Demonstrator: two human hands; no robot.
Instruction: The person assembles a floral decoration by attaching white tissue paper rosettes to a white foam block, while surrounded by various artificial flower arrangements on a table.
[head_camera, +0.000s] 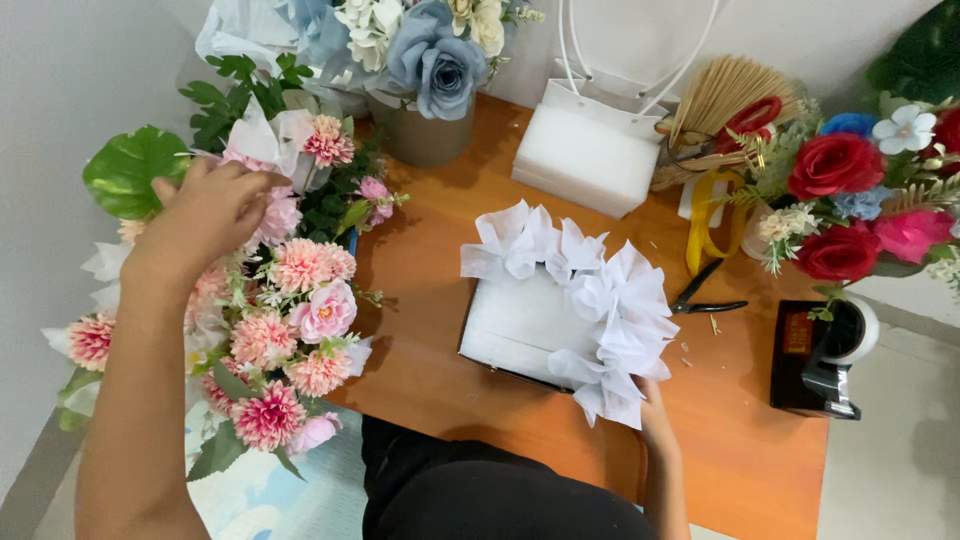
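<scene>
Head view is showing my left hand (205, 205) reaching into the pink flowers (285, 330), my fingers (165, 190) curling narrow around a bloom. My right hand (655, 405) is resting at the near corner of the white box (520, 325), mostly hidden under its white paper ruffle (610, 300), so I cannot tell its grip. Beyond those fingers, pliers (705, 295) are lying on the orange bench (430, 260).

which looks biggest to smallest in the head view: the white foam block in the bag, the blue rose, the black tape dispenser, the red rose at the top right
1. white foam block
2. black tape dispenser
3. blue rose and red rose: they look about alike, and the blue one is partly hidden, so I won't rank them.
</scene>
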